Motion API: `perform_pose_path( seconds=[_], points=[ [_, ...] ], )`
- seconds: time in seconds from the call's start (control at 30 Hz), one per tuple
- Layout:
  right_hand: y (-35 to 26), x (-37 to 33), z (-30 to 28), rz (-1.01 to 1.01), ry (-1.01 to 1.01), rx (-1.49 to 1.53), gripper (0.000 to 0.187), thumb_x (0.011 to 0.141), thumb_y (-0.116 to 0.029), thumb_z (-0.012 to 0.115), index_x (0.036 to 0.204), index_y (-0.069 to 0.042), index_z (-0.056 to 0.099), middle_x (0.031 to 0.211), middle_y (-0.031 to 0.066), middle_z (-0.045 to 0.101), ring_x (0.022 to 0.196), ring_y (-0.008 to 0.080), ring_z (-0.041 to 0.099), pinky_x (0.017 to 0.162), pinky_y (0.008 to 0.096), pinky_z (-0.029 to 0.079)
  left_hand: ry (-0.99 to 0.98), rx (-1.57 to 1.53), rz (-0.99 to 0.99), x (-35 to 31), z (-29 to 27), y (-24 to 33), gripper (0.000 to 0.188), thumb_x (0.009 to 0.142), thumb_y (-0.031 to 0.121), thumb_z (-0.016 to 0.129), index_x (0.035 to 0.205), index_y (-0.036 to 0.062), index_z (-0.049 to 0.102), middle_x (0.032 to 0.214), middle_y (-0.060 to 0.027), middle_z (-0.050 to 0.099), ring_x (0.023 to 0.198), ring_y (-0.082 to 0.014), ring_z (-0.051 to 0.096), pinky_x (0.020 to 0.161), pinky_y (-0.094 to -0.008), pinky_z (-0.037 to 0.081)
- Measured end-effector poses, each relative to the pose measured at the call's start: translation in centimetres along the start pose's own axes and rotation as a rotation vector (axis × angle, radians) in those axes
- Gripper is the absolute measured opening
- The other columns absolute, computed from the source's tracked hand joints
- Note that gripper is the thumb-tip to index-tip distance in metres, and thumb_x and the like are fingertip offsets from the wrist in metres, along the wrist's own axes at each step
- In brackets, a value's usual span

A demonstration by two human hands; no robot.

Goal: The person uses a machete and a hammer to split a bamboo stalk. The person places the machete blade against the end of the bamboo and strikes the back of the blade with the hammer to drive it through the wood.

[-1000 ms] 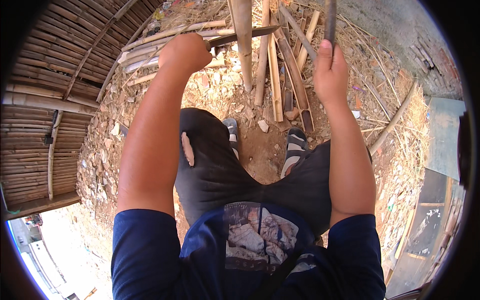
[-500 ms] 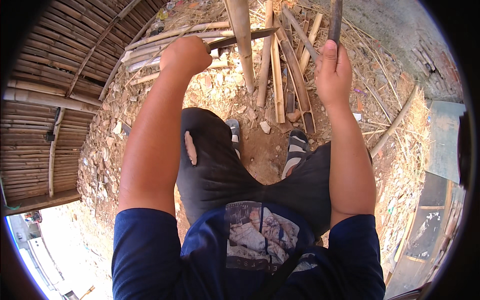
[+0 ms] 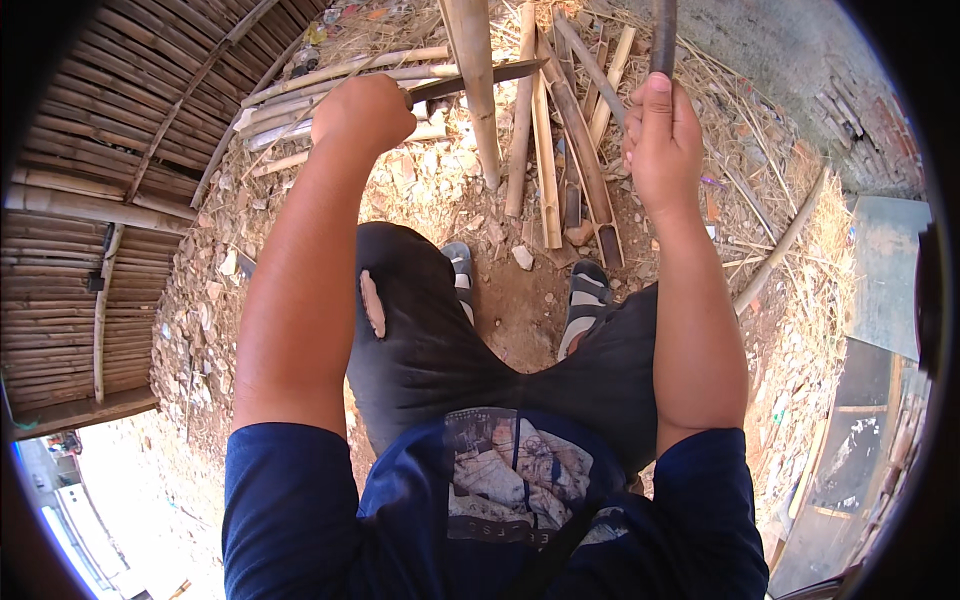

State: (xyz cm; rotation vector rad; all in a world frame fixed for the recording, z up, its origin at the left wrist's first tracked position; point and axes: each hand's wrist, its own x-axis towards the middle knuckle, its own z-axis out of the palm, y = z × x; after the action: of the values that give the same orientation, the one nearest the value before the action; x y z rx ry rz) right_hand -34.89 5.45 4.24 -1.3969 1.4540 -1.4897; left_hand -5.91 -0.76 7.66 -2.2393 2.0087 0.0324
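My left hand [image 3: 362, 115] is closed around the handle of a long machete [image 3: 435, 88], whose dark blade points right. The blade meets an upright bamboo pole [image 3: 478, 100]; its middle is hidden there, and its tip comes out on the far side. Whether it sits in a cut I cannot tell. My right hand [image 3: 665, 140] grips a dark round stick [image 3: 663, 38], held upright with the thumb along it. The stick's upper end runs out of the picture, apart from the pole and the machete.
Split bamboo pieces [image 3: 590, 150] lie beyond my feet. More bamboo poles [image 3: 340, 75] are stacked at the far left. Stones and straw cover the ground. A bamboo slat wall [image 3: 90, 110] stands left, a grey wall [image 3: 800, 60] far right, and a loose pole [image 3: 785, 240] leans at right.
The whole view has shifted slightly. Both hands keep their holds, and the machete stays against the upright bamboo pole at about the same height.
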Motion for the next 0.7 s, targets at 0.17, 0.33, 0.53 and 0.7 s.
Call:
perform_pose_path(
  seconds=[0.17, 0.33, 0.53, 0.7],
  points=[
    [4.5, -0.3, 1.2, -0.002, -0.171, -0.507, 0.052, 0.107, -0.049, 0.047, 0.101, 0.0, 0.063, 0.086, 0.0225, 0.068, 0.086, 0.0411, 0.068, 0.077, 0.0495, 0.051, -0.014, 0.033, 0.014, 0.1, -0.7, 1.0, 0.031, 0.088, 0.024, 0.063, 0.113, 0.0116, 0.077, 0.117, -0.0122, 0.075, 0.109, -0.0312, 0.072, 0.09, -0.0429, 0.058],
    [4.5, -0.2, 1.3, 0.198, -0.482, -0.634, 0.05, 0.105, -0.046, 0.05, 0.101, 0.001, 0.065, 0.09, 0.0233, 0.069, 0.091, 0.0424, 0.068, 0.081, 0.0515, 0.051, 0.029, -0.007, -0.007, 0.0, -0.3, 0.0, 0.032, 0.088, 0.024, 0.063, 0.113, 0.0102, 0.076, 0.117, -0.0136, 0.075, 0.109, -0.0318, 0.072, 0.091, -0.0429, 0.058],
    [0.5, 1.2, -1.8, 0.083, -0.169, -0.303, 0.053, 0.106, -0.052, 0.048, 0.095, -0.002, 0.063, 0.074, 0.0125, 0.064, 0.07, 0.0279, 0.064, 0.067, 0.04, 0.049, 0.033, -0.013, -0.012, 0.0, 0.3, -1.0, 0.032, 0.088, 0.024, 0.063, 0.112, 0.009, 0.076, 0.117, -0.0152, 0.074, 0.109, -0.0323, 0.072, 0.092, -0.0437, 0.058],
    [1.8, 0.1, 1.1, -0.075, 0.041, -0.295, 0.05, 0.108, -0.051, 0.046, 0.093, -0.004, 0.057, 0.068, 0.0036, 0.054, 0.065, 0.0158, 0.056, 0.062, 0.0364, 0.047, 0.032, 0.004, 0.008, 0.3, 0.0, -0.8, 0.03, 0.087, 0.024, 0.064, 0.111, 0.0108, 0.077, 0.116, -0.0148, 0.075, 0.109, -0.0322, 0.072, 0.092, -0.0431, 0.058]
  ],
)
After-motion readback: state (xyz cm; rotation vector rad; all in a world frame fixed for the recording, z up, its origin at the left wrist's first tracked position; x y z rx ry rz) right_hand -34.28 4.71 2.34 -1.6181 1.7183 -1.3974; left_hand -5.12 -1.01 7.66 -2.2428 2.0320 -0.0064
